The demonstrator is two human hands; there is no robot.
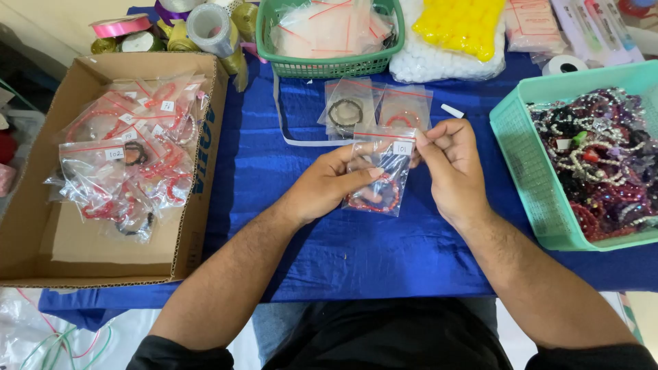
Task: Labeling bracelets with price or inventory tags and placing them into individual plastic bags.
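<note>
Over the blue cloth my left hand supports a clear bag with a red bracelet inside, while my right hand pinches its labelled top edge. Beyond lie two more bagged bracelets. The box at left already holds many bags; the basket at right is full of loose bracelets, so I judge much is left.
</note>
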